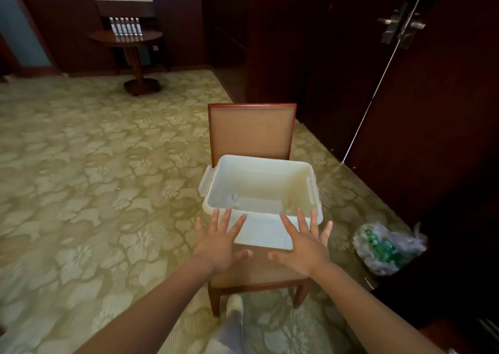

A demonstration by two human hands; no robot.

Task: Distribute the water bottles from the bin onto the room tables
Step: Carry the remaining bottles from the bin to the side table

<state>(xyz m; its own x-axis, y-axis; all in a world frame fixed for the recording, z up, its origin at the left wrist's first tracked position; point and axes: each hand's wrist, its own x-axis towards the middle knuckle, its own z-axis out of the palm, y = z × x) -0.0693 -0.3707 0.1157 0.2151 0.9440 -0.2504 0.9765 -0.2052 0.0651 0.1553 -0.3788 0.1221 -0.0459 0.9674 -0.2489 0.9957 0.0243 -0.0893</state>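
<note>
A white plastic bin [272, 236] stands on the seat of a wooden chair [252, 131] in front of me, and no bottle shows inside it. My left hand [220, 241] and my right hand [305, 244] hover over its near wall, fingers spread, palms down, holding nothing. Far off at the upper left, several water bottles [125, 26] stand in a row on a round wooden table [127, 38].
A clear plastic bag [388, 248] with green items lies on the carpet right of the chair. A dark wooden door [432, 89] and dark panelling fill the right side. Patterned carpet stretches left toward the round table. My foot shows below the chair.
</note>
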